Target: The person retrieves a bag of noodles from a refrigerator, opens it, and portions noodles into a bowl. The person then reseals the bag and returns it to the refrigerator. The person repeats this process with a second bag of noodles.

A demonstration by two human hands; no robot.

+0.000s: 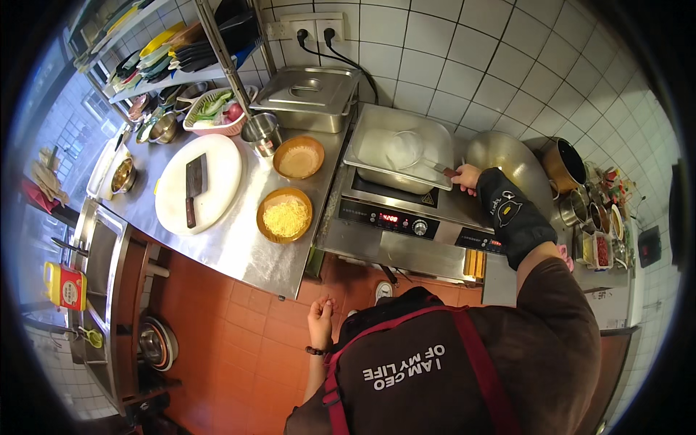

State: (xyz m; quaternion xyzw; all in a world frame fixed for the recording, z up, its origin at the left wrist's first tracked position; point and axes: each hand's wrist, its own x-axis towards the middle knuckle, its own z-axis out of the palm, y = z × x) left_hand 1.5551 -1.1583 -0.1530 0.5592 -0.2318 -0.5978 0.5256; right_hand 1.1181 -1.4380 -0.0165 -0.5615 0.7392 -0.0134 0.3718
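Observation:
My right hand [466, 178] grips the brown handle of a round mesh strainer [404, 150]. The strainer sits within a deep rectangular steel pan [370, 163] of whitish, steamy liquid; how deep it dips is unclear. This pan stands on an induction cooker [391, 218] with a lit red display. Low beside my body, my left hand [321, 316] hangs with fingers loosely curled, and no object shows in it. On the steel table [255, 261], nearest to that hand, a brown bowl [262, 231] holds thin yellow noodles [286, 217]. Behind it is another brown bowl [298, 157] with pale contents.
A cleaver [196, 175] lies on a round white cutting board [220, 187]. Behind are a lidded steel pan [310, 95], a steel cup [261, 130] and a vegetable basket [217, 117]. Right of the pan stand a wok [508, 155], a pot [563, 163] and containers. A sink [103, 228] stands left.

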